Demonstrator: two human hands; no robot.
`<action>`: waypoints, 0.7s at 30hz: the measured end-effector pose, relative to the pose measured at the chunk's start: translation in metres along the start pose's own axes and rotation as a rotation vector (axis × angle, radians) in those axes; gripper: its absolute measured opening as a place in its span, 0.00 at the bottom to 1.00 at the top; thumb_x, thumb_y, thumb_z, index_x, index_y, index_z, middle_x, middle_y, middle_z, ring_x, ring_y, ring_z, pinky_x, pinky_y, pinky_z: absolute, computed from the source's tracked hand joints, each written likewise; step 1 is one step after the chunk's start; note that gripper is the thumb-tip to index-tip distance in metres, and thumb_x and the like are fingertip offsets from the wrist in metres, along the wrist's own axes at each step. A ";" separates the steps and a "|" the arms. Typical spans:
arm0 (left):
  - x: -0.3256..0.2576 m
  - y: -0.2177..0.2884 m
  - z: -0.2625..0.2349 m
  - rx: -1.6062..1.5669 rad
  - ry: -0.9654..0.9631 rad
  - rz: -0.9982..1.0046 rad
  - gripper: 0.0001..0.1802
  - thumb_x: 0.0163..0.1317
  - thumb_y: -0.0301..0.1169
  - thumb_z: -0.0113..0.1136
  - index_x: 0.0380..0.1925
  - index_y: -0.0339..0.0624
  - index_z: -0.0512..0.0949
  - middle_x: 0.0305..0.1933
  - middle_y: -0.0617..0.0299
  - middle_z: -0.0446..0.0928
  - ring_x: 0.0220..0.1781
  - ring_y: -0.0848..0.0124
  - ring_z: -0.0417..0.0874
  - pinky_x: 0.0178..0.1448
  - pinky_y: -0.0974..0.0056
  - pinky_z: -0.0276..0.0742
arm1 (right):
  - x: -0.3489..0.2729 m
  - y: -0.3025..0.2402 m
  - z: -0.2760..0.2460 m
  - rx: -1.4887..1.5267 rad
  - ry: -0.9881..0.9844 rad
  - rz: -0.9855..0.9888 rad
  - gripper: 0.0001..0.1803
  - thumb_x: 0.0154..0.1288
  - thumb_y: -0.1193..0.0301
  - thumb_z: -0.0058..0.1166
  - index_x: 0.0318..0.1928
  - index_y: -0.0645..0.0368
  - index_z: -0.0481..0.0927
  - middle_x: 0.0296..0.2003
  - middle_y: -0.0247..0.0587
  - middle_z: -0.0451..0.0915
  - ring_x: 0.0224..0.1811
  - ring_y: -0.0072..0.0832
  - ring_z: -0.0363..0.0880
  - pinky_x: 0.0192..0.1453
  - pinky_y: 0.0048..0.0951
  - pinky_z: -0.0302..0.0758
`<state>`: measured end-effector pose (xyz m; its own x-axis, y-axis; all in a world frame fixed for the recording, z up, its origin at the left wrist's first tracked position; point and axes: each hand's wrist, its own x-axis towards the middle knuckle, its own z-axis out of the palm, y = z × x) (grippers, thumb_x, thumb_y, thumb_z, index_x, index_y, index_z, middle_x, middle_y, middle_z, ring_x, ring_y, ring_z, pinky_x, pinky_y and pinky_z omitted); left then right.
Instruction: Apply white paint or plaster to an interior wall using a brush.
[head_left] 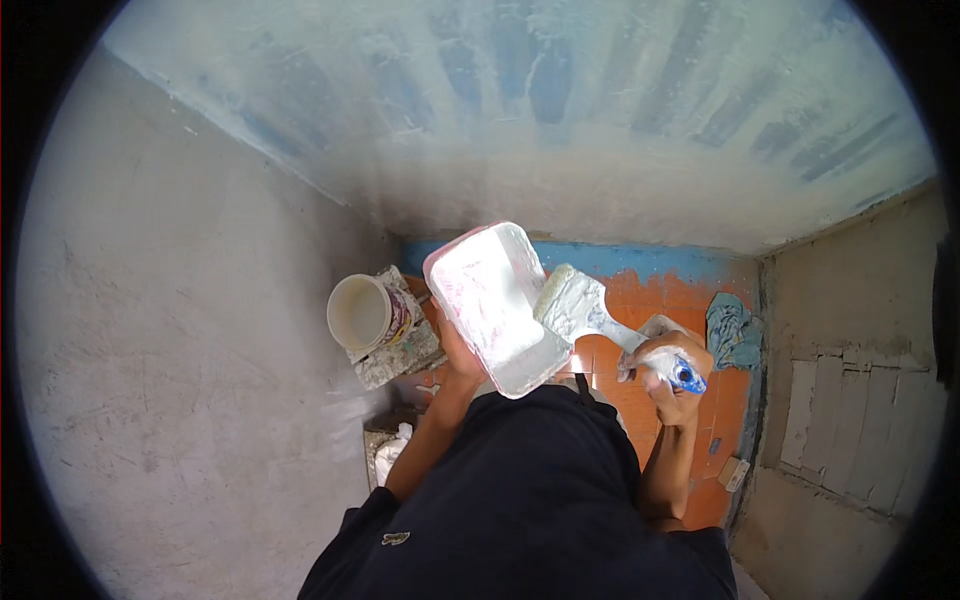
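My left hand (458, 345) grips a rectangular tub (515, 380) by its left side; most of its fingers are hidden beneath. White paint (490, 290) coats the tub's inside, with faint pink streaks, and the tub is tilted. In my right hand (675, 370), closed round the handle, is a wide paintbrush (575, 305) with a blue handle end. Thick white paint covers its bristles, which are at the tub's right rim. Whether they touch it I cannot tell. White smears mark my right fingers.
Ahead rises a wall (540, 90) with patchy white strokes over blue. A white bucket (360, 312) stands at left on a paint-spattered support (400, 355). On the orange floor (650, 295), a teal cloth (733, 330) lies by the right wall (860, 320). A grey wall (190, 330) is close on my left.
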<state>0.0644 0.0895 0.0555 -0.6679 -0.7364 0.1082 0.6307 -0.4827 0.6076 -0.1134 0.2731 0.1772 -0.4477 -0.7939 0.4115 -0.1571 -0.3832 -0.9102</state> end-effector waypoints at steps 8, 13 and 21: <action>0.000 -0.027 0.034 0.081 0.077 -0.088 0.43 0.72 0.64 0.33 0.74 0.44 0.54 0.73 0.55 0.62 0.73 0.58 0.65 0.75 0.50 0.61 | -0.010 -0.011 -0.008 -0.346 0.043 -0.007 0.10 0.63 0.77 0.52 0.40 0.73 0.81 0.26 0.45 0.80 0.23 0.27 0.79 0.28 0.26 0.73; 0.001 -0.030 0.043 -0.216 0.083 -0.231 0.43 0.71 0.65 0.34 0.73 0.45 0.55 0.72 0.52 0.64 0.70 0.55 0.69 0.73 0.46 0.65 | -0.004 -0.019 -0.014 -0.311 -0.048 0.052 0.09 0.61 0.79 0.57 0.41 0.69 0.83 0.30 0.48 0.82 0.27 0.30 0.81 0.32 0.26 0.75; -0.019 -0.043 0.029 -0.052 0.035 -0.287 0.42 0.71 0.65 0.31 0.72 0.45 0.58 0.68 0.51 0.68 0.67 0.55 0.72 0.70 0.49 0.68 | 0.002 0.019 0.011 -0.163 -0.025 0.138 0.10 0.61 0.78 0.62 0.44 0.66 0.83 0.30 0.46 0.85 0.29 0.27 0.84 0.33 0.27 0.76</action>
<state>0.0390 0.1376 0.0502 -0.8086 -0.5814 -0.0900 0.4379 -0.6969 0.5680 -0.1077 0.2590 0.1608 -0.4532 -0.8459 0.2813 -0.2371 -0.1898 -0.9528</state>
